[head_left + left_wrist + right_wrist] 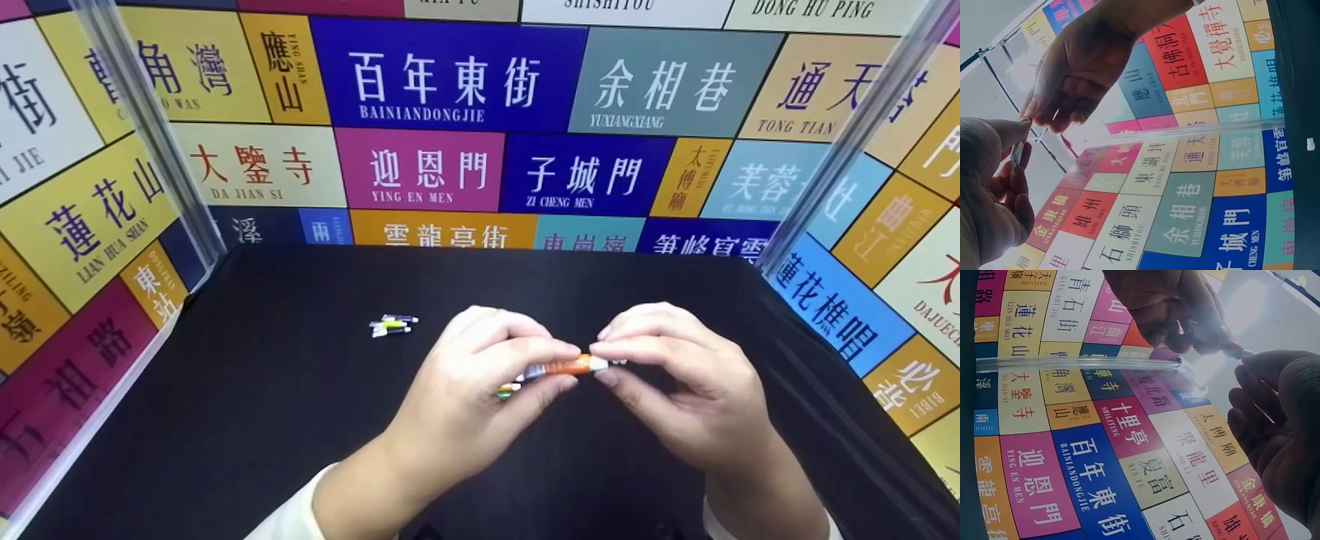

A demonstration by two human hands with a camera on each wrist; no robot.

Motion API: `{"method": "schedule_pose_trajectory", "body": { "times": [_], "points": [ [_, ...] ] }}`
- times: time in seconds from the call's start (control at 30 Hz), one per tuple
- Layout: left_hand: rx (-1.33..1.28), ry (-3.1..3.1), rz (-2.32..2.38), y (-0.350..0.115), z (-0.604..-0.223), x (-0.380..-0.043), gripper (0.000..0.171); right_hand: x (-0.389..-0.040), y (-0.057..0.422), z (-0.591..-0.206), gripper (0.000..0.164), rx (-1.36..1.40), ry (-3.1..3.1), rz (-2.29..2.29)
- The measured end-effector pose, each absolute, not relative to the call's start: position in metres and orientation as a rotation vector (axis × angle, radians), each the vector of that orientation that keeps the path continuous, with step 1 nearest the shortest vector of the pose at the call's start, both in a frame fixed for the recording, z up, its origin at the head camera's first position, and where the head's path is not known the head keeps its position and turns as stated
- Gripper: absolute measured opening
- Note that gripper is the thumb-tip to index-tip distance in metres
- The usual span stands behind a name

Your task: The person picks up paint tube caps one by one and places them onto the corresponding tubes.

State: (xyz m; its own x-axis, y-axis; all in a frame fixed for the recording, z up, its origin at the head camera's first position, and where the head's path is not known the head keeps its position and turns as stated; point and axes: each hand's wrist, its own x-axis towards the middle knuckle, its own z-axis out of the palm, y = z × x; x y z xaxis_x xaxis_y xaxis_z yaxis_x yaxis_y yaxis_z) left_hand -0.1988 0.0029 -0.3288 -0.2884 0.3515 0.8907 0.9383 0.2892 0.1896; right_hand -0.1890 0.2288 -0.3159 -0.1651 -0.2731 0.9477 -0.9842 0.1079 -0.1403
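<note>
My left hand (480,382) pinches a slim orange pen-shaped tube (574,365) with a white tip between thumb and fingers. My right hand (690,375) pinches its white end with thumb and forefinger. The tube lies nearly level, and the two sets of fingertips are close together around it. In the left wrist view, a pale, clear part of the tube (1017,153) shows by the left fingers. A small green and yellow piece with a white end (508,390) shows beside the left thumb, partly hidden by the hand.
Several small pen-shaped pieces (393,325), dark and yellow-green with white ends, lie together on the black tablecloth (300,397) left of the hands. A small white object (1310,144) shows against the dark cloth. Panels with coloured sign prints (450,75) enclose the table's back and sides.
</note>
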Motion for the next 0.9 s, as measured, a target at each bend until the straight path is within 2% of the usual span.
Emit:
{"method": "schedule_pose_trajectory", "body": {
  "times": [0.4, 0.9],
  "points": [
    [-1.167, -1.815, -0.976, 0.002, -0.33, -0.202, 0.021, -0.188, 0.227, -0.317, 0.012, 1.216, -1.628, 1.027],
    [-1.059, -1.913, -1.005, 0.003, -0.338, -0.222, 0.027, -0.201, 0.235, -0.327, 0.012, 0.942, -1.793, 1.073]
  ]
}}
